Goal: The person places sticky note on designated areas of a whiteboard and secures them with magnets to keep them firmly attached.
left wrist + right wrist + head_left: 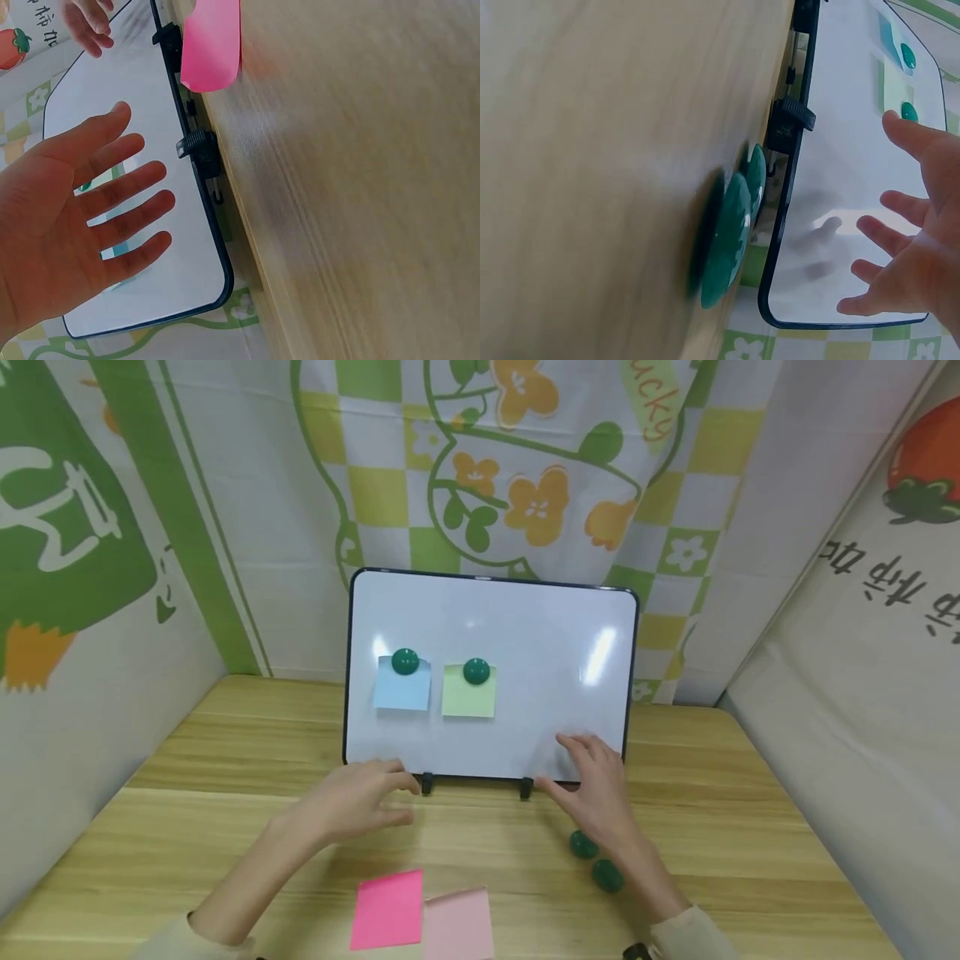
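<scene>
A small whiteboard [540,635] with a dark frame leans upright on two black feet. On it a blue sticky note [402,692] and a green sticky note [468,697] each hang under a round green magnet. My left hand [363,802] is in front of the board's lower left, fingers spread and holding nothing, as the left wrist view shows. Before the lower right part of the board is my right hand [596,785], its fingers apart with nothing between them. Two green magnets [607,876] lie on the table beside my right forearm.
A bright pink sticky note [387,910] and a pale pink sticky note [458,927] lie side by side on the wooden table [225,810], near its front. Behind the board hangs a patterned curtain [375,460]; printed cloth walls flank both sides.
</scene>
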{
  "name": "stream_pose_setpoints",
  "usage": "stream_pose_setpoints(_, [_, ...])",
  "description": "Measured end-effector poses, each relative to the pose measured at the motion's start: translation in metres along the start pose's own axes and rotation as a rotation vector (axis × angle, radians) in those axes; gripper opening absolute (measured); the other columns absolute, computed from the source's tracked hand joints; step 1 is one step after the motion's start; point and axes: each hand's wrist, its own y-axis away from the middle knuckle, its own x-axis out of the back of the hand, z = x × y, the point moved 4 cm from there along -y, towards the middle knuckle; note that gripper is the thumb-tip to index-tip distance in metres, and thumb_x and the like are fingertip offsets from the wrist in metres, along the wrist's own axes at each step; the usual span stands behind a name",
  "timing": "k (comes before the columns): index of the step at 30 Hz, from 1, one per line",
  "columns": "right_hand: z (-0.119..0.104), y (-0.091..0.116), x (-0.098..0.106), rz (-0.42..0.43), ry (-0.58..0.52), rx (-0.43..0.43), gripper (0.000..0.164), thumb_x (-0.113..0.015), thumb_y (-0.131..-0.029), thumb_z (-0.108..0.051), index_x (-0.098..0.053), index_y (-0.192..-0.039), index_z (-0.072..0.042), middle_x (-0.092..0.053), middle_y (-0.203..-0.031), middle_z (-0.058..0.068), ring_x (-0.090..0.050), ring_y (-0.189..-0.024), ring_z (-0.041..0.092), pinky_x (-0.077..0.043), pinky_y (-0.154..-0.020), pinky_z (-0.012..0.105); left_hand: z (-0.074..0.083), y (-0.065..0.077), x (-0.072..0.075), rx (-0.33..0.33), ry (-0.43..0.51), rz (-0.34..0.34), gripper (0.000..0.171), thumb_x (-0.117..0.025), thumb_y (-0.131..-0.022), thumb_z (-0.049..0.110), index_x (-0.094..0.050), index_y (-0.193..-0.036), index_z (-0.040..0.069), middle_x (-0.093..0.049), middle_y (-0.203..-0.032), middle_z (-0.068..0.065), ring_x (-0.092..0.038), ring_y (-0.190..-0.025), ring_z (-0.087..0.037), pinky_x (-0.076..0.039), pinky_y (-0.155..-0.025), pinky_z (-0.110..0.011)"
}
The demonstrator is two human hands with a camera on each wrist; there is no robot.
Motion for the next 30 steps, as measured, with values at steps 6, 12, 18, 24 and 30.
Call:
stream_pose_setpoints(6, [-0.001, 0.006, 0.0, 0.0, -0.017, 0.008, 0.068, -0.084, -0.078, -0.037, -0.059, -0.133, -0.005, -0.058, -0.13, 0.015, -0.051, -0.123, 0.037, -0.032, -0.109, 0.06, 0.003, 0.005, -0.004, 0.017, 0.008, -0.054, 0.032, -0.075, -0.087, 0.037, -0.072, -0.113, 0.019, -0.067, -0.107, 0.002, -0.066, -0.098, -0.02, -0.055, -0.086, -0.043])
stream_pose_setpoints(12, [0.004, 0.012, 0.001, -0.052, -0.072, -0.06, 0.068, -0.083, -0.08, -0.036, -0.057, -0.135, -0.006, -0.057, -0.134, 0.016, -0.051, -0.125, 0.038, -0.034, -0.108, 0.061, 0.005, 0.011, -0.004, 0.029, 0.002, -0.083, 0.035, -0.077, -0.082, 0.042, -0.072, -0.11, 0.02, -0.067, -0.105, 0.004, -0.064, -0.09, -0.016, -0.054, -0.08, -0.044])
stream_pose_setpoints(18, [0.008, 0.019, 0.004, -0.125, -0.127, -0.158, 0.07, -0.08, -0.083, -0.037, -0.053, -0.14, -0.008, -0.052, -0.142, 0.016, -0.042, -0.135, 0.04, -0.034, -0.109, 0.063, 0.007, 0.017, -0.007, 0.065, 0.02, -0.139, 0.034, -0.08, -0.077, 0.041, -0.072, -0.105, 0.022, -0.067, -0.1, 0.007, -0.064, -0.088, -0.014, -0.051, -0.079, -0.044])
stream_pose_setpoints(24, [0.014, 0.027, 0.006, -0.183, -0.162, -0.209, 0.073, -0.077, -0.084, -0.042, -0.049, -0.144, -0.01, -0.048, -0.146, 0.017, -0.04, -0.138, 0.041, -0.034, -0.109, 0.065, 0.01, 0.022, -0.008, 0.091, 0.063, -0.198, 0.033, -0.082, -0.072, 0.031, -0.073, -0.102, 0.021, -0.067, -0.095, 0.005, -0.064, -0.089, -0.018, -0.052, -0.081, -0.045])
stream_pose_setpoints(30, [0.023, 0.034, 0.005, -0.243, -0.237, -0.285, 0.076, -0.075, -0.086, -0.044, -0.044, -0.148, -0.012, -0.042, -0.151, 0.015, -0.036, -0.141, 0.038, -0.032, -0.112, 0.063, 0.007, 0.021, -0.014, 0.084, 0.057, -0.225, 0.036, -0.086, -0.066, 0.03, -0.072, -0.098, 0.022, -0.065, -0.087, 0.008, -0.062, -0.081, -0.014, -0.051, -0.075, -0.044])
